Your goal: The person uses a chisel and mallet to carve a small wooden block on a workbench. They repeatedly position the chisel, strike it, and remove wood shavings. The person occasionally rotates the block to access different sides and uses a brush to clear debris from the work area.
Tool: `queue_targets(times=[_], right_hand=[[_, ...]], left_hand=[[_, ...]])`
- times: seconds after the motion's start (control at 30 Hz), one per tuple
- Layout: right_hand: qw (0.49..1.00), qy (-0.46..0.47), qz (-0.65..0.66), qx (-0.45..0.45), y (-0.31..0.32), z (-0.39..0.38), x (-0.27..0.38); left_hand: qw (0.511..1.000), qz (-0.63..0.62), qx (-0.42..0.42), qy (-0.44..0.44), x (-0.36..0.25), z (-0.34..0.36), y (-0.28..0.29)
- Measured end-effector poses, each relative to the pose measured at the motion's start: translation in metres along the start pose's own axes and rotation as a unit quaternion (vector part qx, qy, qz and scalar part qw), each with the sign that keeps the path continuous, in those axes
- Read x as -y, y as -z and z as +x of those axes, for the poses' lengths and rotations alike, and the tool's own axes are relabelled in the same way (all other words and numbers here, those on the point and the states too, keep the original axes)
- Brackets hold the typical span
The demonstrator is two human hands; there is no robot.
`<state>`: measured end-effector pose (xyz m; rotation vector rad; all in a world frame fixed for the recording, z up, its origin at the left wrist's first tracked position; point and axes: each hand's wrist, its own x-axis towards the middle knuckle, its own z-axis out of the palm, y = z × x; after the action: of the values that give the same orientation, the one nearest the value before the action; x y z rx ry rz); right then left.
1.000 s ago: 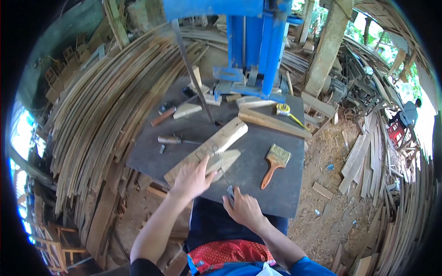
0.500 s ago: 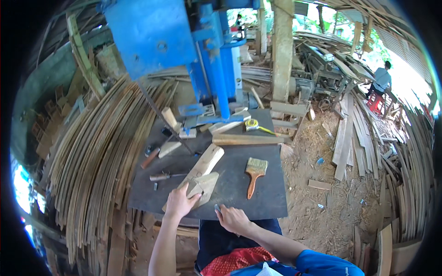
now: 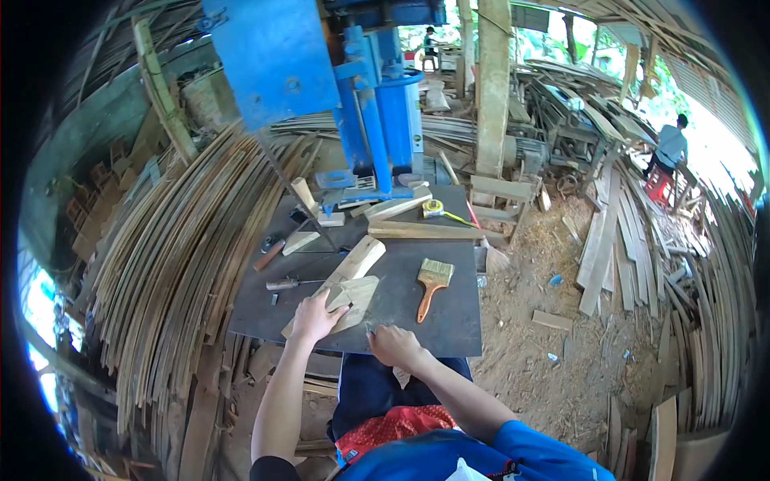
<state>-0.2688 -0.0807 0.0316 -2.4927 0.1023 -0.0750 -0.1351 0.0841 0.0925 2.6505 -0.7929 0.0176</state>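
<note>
My left hand [image 3: 314, 317] grips a flat, angular wooden piece [image 3: 362, 298] from its left side, thumb across its face. That piece lies against a longer squared wood block [image 3: 361, 258], slanting away over the dark tabletop [image 3: 393, 280]. By the table's near edge, my right hand [image 3: 393, 346] is closed, a small grey tip showing at its fingers; the rest is hidden. A wide paintbrush [image 3: 434, 282] with an orange-brown handle lies to the right. Left of the wood, a thin tool with a wooden handle [image 3: 281, 284] rests near a small grey bit [image 3: 274, 300].
A blue machine [image 3: 277, 68] stands at the table's far side, its narrow blade [image 3: 293, 188] coming down to the tabletop. Farther back lie a yellow tape measure [image 3: 433, 209] and a long wood strip [image 3: 421, 231]. Stacked planks [image 3: 172, 280] crowd the left. A person [image 3: 670, 148] sits far right.
The view has shifted slightly, so the table sits a little higher. My left hand keeps its grip on the flat wooden piece. My right hand stays closed near the table's edge.
</note>
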Motion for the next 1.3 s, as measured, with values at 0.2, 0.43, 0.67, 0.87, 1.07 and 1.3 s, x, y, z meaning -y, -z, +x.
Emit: queue_targets(times=[0.2, 0.43, 0.67, 0.87, 1.07, 1.3], right_hand=[[1.000, -0.013, -0.021, 0.012, 0.012, -0.015, -0.004], [0.999, -0.037, 0.017, -0.019, 0.002, -0.003, -0.018], [0.993, 0.019, 0.021, -0.116, -0.027, 0.021, -0.033], [0.994, 0.007, 0.015, -0.110, -0.014, 0.026, -0.038], [0.999, 0.008, 0.018, -0.050, -0.012, -0.036, -0.040], [0.988, 0.017, 0.014, -0.155, -0.031, 0.024, -0.048]], left_hand=[[1.000, 0.002, -0.015, -0.001, -0.016, -0.007, -0.015], [1.000, 0.001, 0.019, -0.013, -0.019, 0.025, -0.011], [0.996, 0.030, 0.031, -0.082, -0.025, 0.033, -0.011], [0.998, 0.060, 0.020, -0.029, -0.028, 0.043, -0.013], [0.987, 0.075, -0.075, -0.122, -0.012, 0.032, -0.013], [0.992, 0.096, 0.051, -0.067, -0.030, 0.052, -0.010]])
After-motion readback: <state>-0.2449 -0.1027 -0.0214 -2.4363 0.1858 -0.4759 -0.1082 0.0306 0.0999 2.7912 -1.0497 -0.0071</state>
